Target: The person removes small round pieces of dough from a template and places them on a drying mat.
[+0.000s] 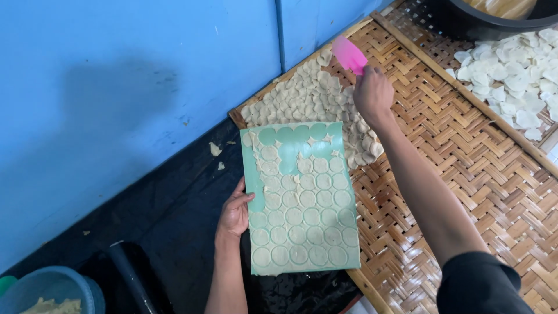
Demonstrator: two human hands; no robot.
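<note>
I see a green board (302,203) covered with thin pale dough rounds, lying with its far end on a woven bamboo tray (465,174) and its near end over the dark floor (174,215). A few circles at its far end are bare green. My left hand (234,214) closes its grip on the board's left edge, thumb on top. My right hand (372,93), further off, is gripping a pink scraper (349,55) with its blade pointing away, raised above a heap of loose dough rounds (314,96) that lies on the tray's far-left corner, just beyond the board. To the right, past a bamboo rail, a second woven tray (442,43) carries a pile of whiter rounds (511,72), with a dark basin (476,20) at the far edge. A blue wall (116,87) runs along the left. At the near left stands a blue bucket (52,291) with pale dough scraps inside; beside it is a black tube (131,279).
</note>
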